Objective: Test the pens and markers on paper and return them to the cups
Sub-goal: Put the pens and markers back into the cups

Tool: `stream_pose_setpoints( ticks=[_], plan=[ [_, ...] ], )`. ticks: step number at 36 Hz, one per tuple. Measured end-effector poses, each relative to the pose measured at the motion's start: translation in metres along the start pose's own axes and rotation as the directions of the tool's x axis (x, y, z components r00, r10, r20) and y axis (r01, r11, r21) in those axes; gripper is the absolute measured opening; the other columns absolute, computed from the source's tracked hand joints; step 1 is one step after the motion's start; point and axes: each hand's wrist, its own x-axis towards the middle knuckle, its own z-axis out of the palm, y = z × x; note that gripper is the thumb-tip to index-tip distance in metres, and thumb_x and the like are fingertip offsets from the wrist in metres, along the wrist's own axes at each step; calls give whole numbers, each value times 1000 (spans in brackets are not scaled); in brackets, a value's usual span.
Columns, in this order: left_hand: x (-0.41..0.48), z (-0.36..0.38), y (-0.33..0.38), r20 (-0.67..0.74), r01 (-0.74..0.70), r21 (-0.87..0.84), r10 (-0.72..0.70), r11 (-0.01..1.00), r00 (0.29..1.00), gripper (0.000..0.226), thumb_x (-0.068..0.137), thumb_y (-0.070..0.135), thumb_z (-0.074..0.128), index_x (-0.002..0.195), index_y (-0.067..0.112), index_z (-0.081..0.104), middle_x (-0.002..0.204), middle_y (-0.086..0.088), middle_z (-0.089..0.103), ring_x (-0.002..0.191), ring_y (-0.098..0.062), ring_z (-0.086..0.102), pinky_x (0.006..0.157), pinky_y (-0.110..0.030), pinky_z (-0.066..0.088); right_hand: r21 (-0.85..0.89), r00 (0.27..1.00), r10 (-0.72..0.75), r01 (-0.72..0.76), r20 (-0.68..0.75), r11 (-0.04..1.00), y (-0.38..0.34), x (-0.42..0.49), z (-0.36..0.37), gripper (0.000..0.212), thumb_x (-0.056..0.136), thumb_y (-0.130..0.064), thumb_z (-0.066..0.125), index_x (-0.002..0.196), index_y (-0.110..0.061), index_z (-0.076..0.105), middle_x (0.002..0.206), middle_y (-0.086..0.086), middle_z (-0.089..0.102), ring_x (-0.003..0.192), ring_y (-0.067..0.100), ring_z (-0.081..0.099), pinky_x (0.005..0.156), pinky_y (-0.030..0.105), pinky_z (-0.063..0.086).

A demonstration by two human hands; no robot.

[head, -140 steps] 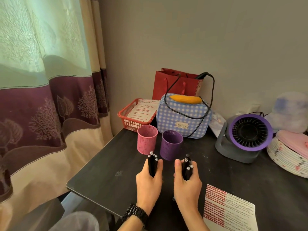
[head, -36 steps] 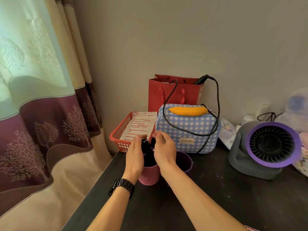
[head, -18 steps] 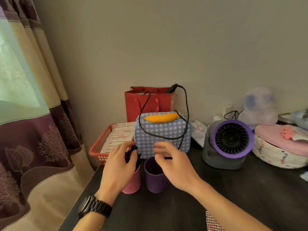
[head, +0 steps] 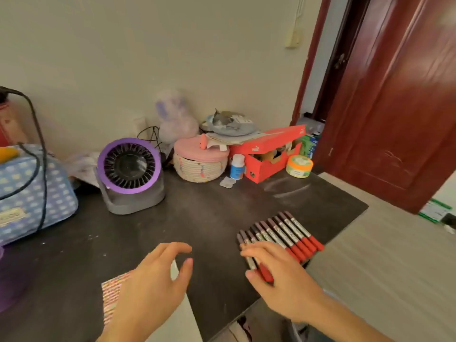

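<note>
- Fingers [head: 182, 248] of the left hand [head: 153, 287] are loosely curved and spread, with a gap between thumb and forefinger, and hold nothing.
- That hand hovers over the paper [head: 112, 299], which lies flat at the near edge of the worktop [head: 209, 218]; red print covers its left part.
- Fingers of the right hand [head: 278, 275] curl over the near-left end of the markers [head: 288, 233], and thumb and fingers pinch the nearest marker [head: 265, 272].
- About 10 markers lie side by side in 1 row, touching, on the right part of the worktop near its edge.
- Their long axes run from far-left to near-right: grey barrel ends point toward the wall, red caps toward the near-right edge.
- A purple cup [head: 7, 287] is cut off at the left edge, blurred, well apart from the markers.
- The worktop is dark and matte, with pale smudges.
- Along the cream wall stand a blue checked bag [head: 32, 193] with a black cable over it, a purple-rimmed fan [head: 128, 166], a woven basket [head: 199, 166] with a pink lid, a small white bottle [head: 237, 166], a red shoebox [head: 266, 154] and an orange-lidded jar [head: 299, 166].
- A red-brown door [head: 394, 107] stands at right, above a pale floor [head: 382, 267].
</note>
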Motion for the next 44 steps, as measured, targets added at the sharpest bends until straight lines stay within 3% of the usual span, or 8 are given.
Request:
stream_pose_setpoints(
  ticks=[3, 5, 10, 15, 25, 36, 41, 44],
  plan=[
    [18, 45, 42, 89, 33, 62, -38, 998, 995, 35, 94, 65, 43, 123, 46, 47, 121, 23, 56, 108, -7, 60, 87, -28, 51, -23, 986, 139, -142, -94, 990, 40, -16, -21, 51, 90, -64, 43, 133, -41, 53, 130, -41, 36, 127, -16, 32, 106, 6, 24],
    [29, 70, 65, 152, 76, 132, -96, 988, 984, 44, 93, 71, 38, 124, 41, 44, 121, 16, 59, 109, -16, 63, 85, -34, 52, -47, 967, 234, -240, -102, 970, 66, -20, -36, 59, 88, -67, 49, 139, -37, 49, 136, -29, 39, 128, -5, 34, 109, 18, 32],
    [46, 112, 102, 188, 144, 281, -201, 949, 961, 46, 93, 73, 33, 102, 28, 37, 111, 5, 65, 103, -24, 67, 70, -33, 45, -95, 911, 411, -412, -34, 906, 116, -18, -64, 68, 91, -57, 64, 148, -28, 40, 147, -7, 43, 134, 15, 41, 108, 27, 36],
    [67, 139, 113, 171, 256, 378, -339, 890, 925, 69, 84, 87, 26, 103, 23, 40, 108, 4, 69, 104, -21, 68, 67, -33, 42, -161, 810, 582, -566, 77, 809, 148, 0, -80, 96, 80, -85, 48, 156, -27, 32, 153, 1, 42, 139, 23, 43, 110, 38, 41],
    [103, 154, 137, 197, 310, 487, -449, 816, 872, 93, 69, 98, 33, 118, 20, 44, 111, 1, 67, 101, -18, 69, 64, -30, 40, -296, 738, 640, -575, 214, 763, 142, 57, -68, 139, 48, -109, 33, 153, -18, 35, 157, 8, 33, 142, 33, 37, 107, 48, 43],
    [120, 137, 141, 332, 329, 467, -507, 821, 795, 100, 78, 90, 42, 137, 9, 38, 131, -8, 61, 120, -25, 61, 95, -35, 50, -331, 723, 650, -569, 235, 753, 135, 73, -56, 132, 58, -97, 56, 156, -15, 23, 159, 9, 27, 141, 33, 40, 102, 46, 46],
    [128, 125, 132, 427, 269, 437, -461, 858, 778, 97, 83, 85, 44, 138, 5, 40, 135, -6, 59, 123, -23, 60, 96, -30, 49, -237, 745, 621, -575, 243, 783, 129, 76, -50, 129, 59, -91, 64, 153, -12, 24, 153, 8, 32, 136, 31, 47, 99, 43, 49],
    [134, 121, 121, 479, 219, 404, -410, 888, 776, 84, 83, 84, 47, 123, 10, 55, 123, -2, 63, 115, -21, 64, 88, -29, 52, -206, 769, 596, -560, 231, 802, 121, 77, -40, 114, 68, -82, 68, 148, -10, 29, 149, 8, 37, 134, 33, 49, 99, 43, 48]
  ],
)
